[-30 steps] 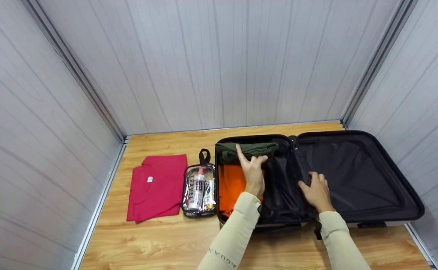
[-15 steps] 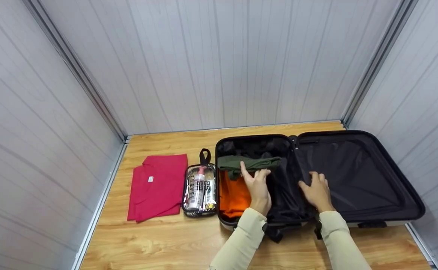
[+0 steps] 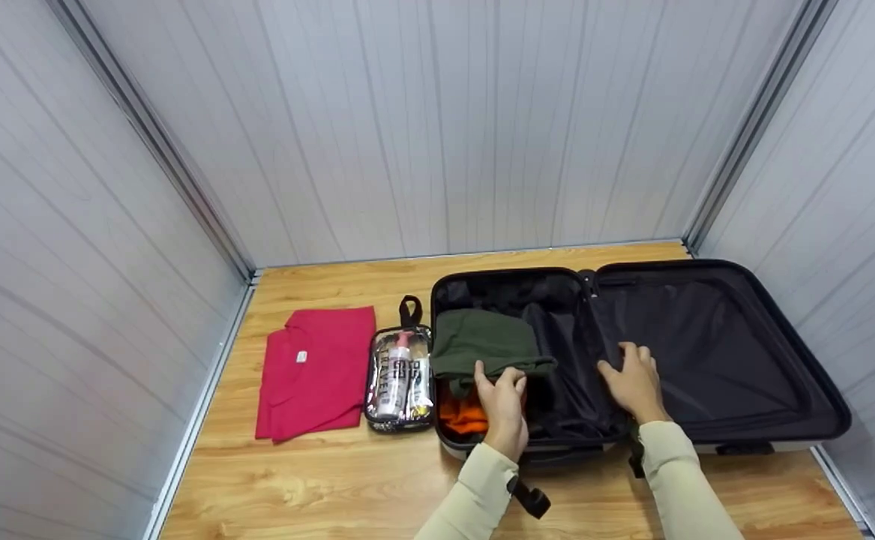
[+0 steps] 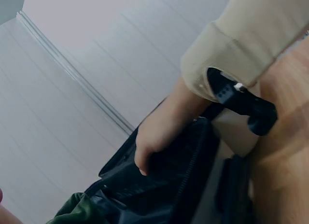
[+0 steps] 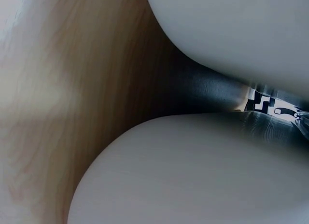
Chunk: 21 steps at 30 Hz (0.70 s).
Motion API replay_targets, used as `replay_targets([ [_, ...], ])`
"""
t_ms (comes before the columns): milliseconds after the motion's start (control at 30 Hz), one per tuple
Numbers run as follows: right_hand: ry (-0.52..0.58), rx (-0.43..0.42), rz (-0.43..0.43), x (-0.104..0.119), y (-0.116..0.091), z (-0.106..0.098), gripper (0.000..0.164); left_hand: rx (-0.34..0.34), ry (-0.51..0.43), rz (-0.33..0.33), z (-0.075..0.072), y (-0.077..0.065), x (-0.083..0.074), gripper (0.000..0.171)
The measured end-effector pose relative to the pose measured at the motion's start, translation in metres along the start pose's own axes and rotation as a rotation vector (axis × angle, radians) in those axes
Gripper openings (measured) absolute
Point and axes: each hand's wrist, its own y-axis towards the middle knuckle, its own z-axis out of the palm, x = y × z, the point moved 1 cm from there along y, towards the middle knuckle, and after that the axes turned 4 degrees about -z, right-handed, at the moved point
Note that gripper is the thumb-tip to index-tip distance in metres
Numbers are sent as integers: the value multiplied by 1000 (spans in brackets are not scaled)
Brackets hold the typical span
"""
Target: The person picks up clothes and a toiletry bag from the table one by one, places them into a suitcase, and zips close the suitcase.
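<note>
Dark green folded garment (image 3: 486,336) lies in the left half of the suitcase (image 3: 714,352), over orange cloth (image 3: 461,417), its near edge pinched in my left grip (image 3: 503,409). My right grip (image 3: 636,381) rests loosely, fingers bent, by the suitcase's middle. Just left of the suitcase on the floor (image 3: 310,491), a clear travel pouch (image 3: 400,427) holds a pink-topped bottle (image 3: 396,381).

A red shirt (image 3: 325,386) is laid folded on the wooden floor (image 3: 295,487), its white label (image 3: 301,357) turned upward. Just beside it, a clear pouch (image 3: 396,426) can be seen, fitted with a black loop (image 3: 410,322) and printed with dark lettering; a pink-topped bottle (image 3: 396,382) is held inside. The floor is enclosed by pale walls (image 3: 422,135) (faintly streaked), joined by metal strips (image 3: 142,127).
</note>
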Motion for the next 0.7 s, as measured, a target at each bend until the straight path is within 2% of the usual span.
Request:
replay_targets([
  [300,3,11,4,-1,-1,0,66,55,50,-95,-12,-5,7,101],
  [500,7,10,4,0,0,0,66,79,32,-138,-17,-2,9,102],
  [700,6,11,6,0,1,0,66,104,58,-200,-25,2,8,101],
])
